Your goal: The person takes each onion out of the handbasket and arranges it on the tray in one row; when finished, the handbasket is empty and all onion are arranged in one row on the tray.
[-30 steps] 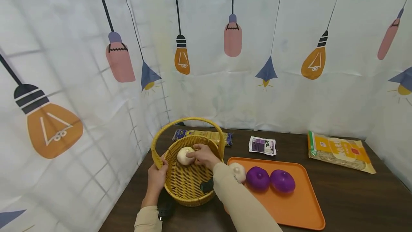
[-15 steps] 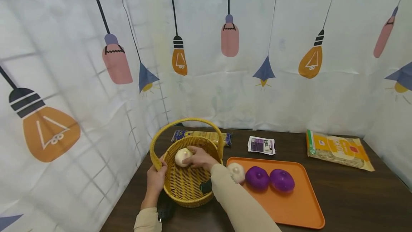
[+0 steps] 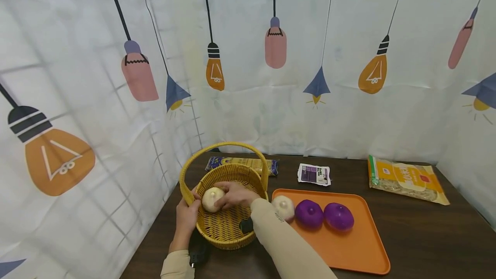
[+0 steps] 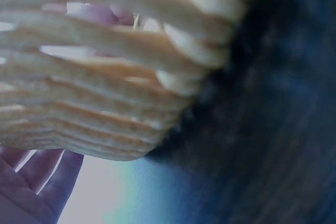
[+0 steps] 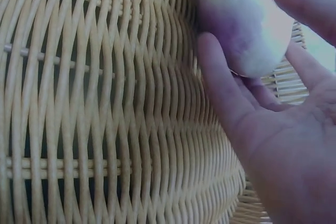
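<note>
A yellow wicker basket (image 3: 224,227) with a tall arched handle stands on the dark table. My left hand (image 3: 187,216) grips its left rim where the handle joins; the left wrist view shows the woven wall (image 4: 105,103) close up and some fingers (image 4: 55,182) beneath. Inside the basket, my right hand (image 3: 237,194) holds a white onion (image 3: 212,199), round with a small nub on top. In the right wrist view, thumb and fingers (image 5: 218,69) lie around the onion (image 5: 244,22), close to the wicker wall.
An orange tray (image 3: 348,253) at the right bears another white onion (image 3: 283,208) and two purple onions (image 3: 309,214). Behind the basket lies a noodle packet (image 3: 248,163). A small white and purple pouch (image 3: 314,175) and a larger yellow bag (image 3: 407,180) lie at the back.
My right hand has moved the white onion left and toward me inside the basket, closer to the left wall. The left hand keeps its grip on the rim.
</note>
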A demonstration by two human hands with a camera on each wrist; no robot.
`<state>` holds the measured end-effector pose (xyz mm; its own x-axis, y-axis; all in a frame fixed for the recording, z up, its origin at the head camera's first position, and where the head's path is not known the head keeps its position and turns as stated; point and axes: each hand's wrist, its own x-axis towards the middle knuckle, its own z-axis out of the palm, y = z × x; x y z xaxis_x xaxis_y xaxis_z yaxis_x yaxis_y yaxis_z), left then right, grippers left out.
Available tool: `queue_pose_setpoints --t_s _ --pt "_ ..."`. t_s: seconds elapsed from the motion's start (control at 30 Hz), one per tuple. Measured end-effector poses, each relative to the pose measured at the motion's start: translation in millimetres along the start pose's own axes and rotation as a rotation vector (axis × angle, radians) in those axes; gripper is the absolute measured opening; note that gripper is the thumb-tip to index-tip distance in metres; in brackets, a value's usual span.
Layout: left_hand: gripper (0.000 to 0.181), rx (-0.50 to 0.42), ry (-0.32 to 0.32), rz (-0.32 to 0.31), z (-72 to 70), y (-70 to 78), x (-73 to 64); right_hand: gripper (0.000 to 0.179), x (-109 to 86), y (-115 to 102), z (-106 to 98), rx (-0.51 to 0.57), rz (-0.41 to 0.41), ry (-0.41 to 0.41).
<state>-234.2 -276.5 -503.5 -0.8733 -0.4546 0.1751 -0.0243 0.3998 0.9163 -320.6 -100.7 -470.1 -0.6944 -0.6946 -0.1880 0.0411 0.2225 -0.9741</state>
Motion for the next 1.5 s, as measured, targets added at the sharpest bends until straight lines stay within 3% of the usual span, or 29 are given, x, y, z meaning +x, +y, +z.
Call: queue_pose_setpoints --t_s 0.5,1.03,1.3,1.5 --pt "0.018 -0.026 -0.002 0.014 1.2 1.2 0.3 0.073 -1.6 1 2 -0.164 0.02 -0.101" --pt "0.019 0.027 -0.002 0.019 1.6 -2.4 4.0 0.056 -13.7 -16 -3 -0.016 0.03 -0.122" --pt "0.02 -0.017 -0.03 -0.005 0.6 -2.0 4.6 0.065 -25.7 -27 -2 -0.037 -0.008 -0.157" --pt "0.018 0.01 -0.004 0.006 2.5 -2.8 5.2 0.064 -37.2 -34 -2 -0.067 -0.053 -0.141"
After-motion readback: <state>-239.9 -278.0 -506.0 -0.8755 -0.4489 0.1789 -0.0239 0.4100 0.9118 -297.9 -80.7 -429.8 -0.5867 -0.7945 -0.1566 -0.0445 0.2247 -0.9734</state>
